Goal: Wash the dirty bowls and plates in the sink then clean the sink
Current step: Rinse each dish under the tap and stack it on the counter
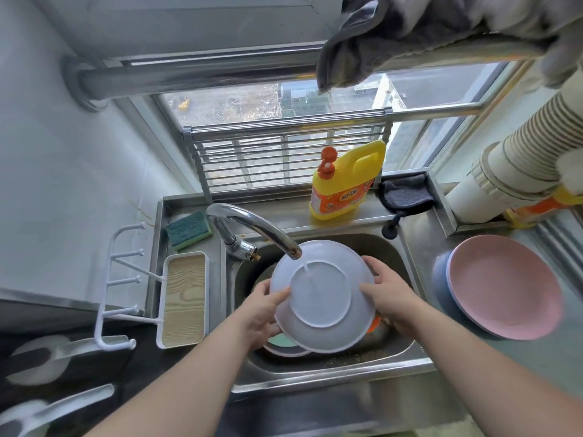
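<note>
While I hold the white plate (320, 298) over the sink (331, 364), my left hand (263, 313) grips its left rim with the thumb laid on the upturned underside, and my right hand (386, 294) grips the right rim, fingers curled round the edge. It is bottom up, tilted toward me, between my two hands and above the basin, not resting on anything I can see. Under it, toward the near left of the basin, more dishes (284, 345) wait, one with a green inside, and something orange (373, 323) peeks out at the plate's right edge; I cannot tell what it is. Grit lies along the near floor of the basin. Beyond my hands a thin stream from the tap (252, 228) lands on the plate's foot ring, so I judge this to be the rinsing of one plate, with the task well short of done. Next I should turn it to rinse the face, keeping a firm hold since it is wet, then set it on the pink plate (501, 285) stacked at the right of the worktop. Farther back, a sponge (187, 230) sits at the back left corner and a yellow detergent bottle (345, 184) stands on the ledge behind the sink.
</note>
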{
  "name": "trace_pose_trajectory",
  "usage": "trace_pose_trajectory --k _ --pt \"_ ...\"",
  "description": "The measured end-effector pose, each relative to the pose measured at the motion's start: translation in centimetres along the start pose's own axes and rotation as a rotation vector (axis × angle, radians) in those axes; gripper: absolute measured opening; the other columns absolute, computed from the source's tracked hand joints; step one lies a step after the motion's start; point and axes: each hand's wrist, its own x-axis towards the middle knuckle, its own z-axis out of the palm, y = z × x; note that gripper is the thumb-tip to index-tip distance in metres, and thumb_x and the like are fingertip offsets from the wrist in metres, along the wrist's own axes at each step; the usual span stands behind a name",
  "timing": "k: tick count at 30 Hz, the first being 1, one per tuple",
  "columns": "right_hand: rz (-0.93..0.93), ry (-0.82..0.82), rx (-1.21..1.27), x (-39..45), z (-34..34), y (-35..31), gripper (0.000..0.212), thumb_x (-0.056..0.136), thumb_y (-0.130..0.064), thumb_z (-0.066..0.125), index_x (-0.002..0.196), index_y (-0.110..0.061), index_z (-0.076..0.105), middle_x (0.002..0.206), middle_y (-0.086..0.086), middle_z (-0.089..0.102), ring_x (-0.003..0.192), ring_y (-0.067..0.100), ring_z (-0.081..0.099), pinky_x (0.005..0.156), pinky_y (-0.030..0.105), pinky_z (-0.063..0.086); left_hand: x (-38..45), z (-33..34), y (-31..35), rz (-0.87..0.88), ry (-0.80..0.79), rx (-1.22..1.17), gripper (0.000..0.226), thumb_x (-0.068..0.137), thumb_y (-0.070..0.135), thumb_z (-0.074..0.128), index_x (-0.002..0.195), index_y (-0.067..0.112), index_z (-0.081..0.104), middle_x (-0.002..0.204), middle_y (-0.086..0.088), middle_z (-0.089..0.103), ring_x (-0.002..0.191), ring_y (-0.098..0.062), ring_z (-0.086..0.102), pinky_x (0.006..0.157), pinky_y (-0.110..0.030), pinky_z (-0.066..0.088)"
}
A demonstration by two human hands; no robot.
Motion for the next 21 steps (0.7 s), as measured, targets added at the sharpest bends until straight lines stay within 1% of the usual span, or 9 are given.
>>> trace_pose_trajectory --k 2,4,6,8,9,12,14,17,21 --pt "0.058 0.028 0.098 -0.6 -1.2 0.0 0.060 0.093 0.008 0.049 0.111 -0.046 0.066 0.108 0.005 0.077 0.083 0.022 0.075 0.062 0.033 0.060 0.3 1.3 0.5 0.020 -0.055 0.065 0.071 0.090 0.018 0.082 0.148 0.039 0.047 0.136 0.001 0.067 0.113 -0.031 0.072 0.092 -0.055 0.062" --pt "0.111 0.045 0.120 -0.6 -2.0 0.0 0.048 0.099 -0.003 0.052 0.128 -0.040 0.062 0.117 0.008 0.071 0.088 0.026 0.072 0.062 0.032 0.057 1.0 2.3 0.9 0.014 -0.066 0.115 0.065 0.097 0.015 0.074 0.151 0.038 0.046 0.138 0.002 0.065 0.109 -0.031 0.073 0.087 -0.050 0.064" --pt "0.130 0.049 0.163 -0.8 -2.8 -0.5 0.036 0.103 -0.011 0.048 0.132 -0.025 0.065 0.109 0.009 0.073 0.089 0.027 0.070 0.069 0.034 0.055 1.7 2.7 1.3 -0.102 -0.072 -0.011 0.038 0.104 0.017 0.065 0.141 0.020 0.057 0.107 -0.005 0.073 0.078 -0.023 0.076 0.062 -0.032 0.064" --pt "0.111 -0.001 0.179 -1.3 -3.7 -1.4 0.037 0.098 -0.014 0.043 0.126 -0.018 0.068 0.102 0.009 0.077 0.091 0.024 0.068 0.072 0.033 0.052 1.9 2.1 1.5 -0.291 -0.096 -0.148 0.022 0.105 0.018 0.062 0.125 0.009 0.063 0.069 -0.003 0.057 0.041 -0.011 0.054 0.035 -0.018 0.044" --pt "0.070 -0.052 0.131 -1.7 -4.0 -2.0 0.038 0.091 -0.019 0.047 0.122 -0.019 0.070 0.102 0.008 0.078 0.092 0.021 0.067 0.073 0.032 0.051 1.8 1.7 1.6 -0.360 -0.128 -0.164 0.020 0.102 0.017 0.063 0.119 0.007 0.064 0.065 -0.001 0.046 0.037 -0.008 0.045 0.031 -0.016 0.037" --pt "-0.124 -0.029 -0.420 -2.0 -4.5 -3.4 0.015 0.086 -0.037 0.064 0.091 -0.028 0.076 0.077 -0.005 0.072 0.075 0.009 0.061 0.074 0.036 0.050 1.3 0.8 1.4 -0.432 -0.218 -0.156 0.034 0.085 0.026 0.068 0.111 0.005 0.073 0.073 -0.006 0.048 0.043 -0.012 0.049 0.035 -0.017 0.038" --pt "-0.166 0.116 -0.701 -0.9 -4.3 -2.9 0.031 0.099 -0.044 0.063 0.074 -0.027 0.068 0.064 -0.006 0.060 0.071 0.011 0.056 0.073 0.038 0.045 0.7 0.3 0.8 -0.453 -0.231 -0.095 0.048 0.089 0.051 0.062 0.110 0.008 0.072 0.076 -0.007 0.054 0.050 -0.014 0.052 0.041 -0.019 0.040" --pt "-0.175 0.252 -0.605 0.6 -3.4 -1.6 0.042 0.105 -0.042 0.055 0.071 -0.016 0.054 0.075 0.005 0.056 0.081 0.026 0.053 0.069 0.041 0.036 0.1 0.1 -0.3 -0.408 -0.177 -0.037 0.082 0.093 0.083 0.039 0.111 0.009 0.068 0.076 -0.006 0.055 0.058 -0.015 0.049 0.052 -0.024 0.041" --pt "0.010 0.309 -0.352 2.0 -0.9 1.7 0.040 0.108 -0.037 0.046 0.077 -0.013 0.048 0.081 0.009 0.059 0.081 0.030 0.054 0.070 0.040 0.037 0.1 0.7 -1.0 -0.204 0.036 0.172 0.059 0.104 0.071 0.034 0.092 0.018 0.059 0.063 0.001 0.040 0.055 -0.013 0.035 0.052 -0.024 0.031"
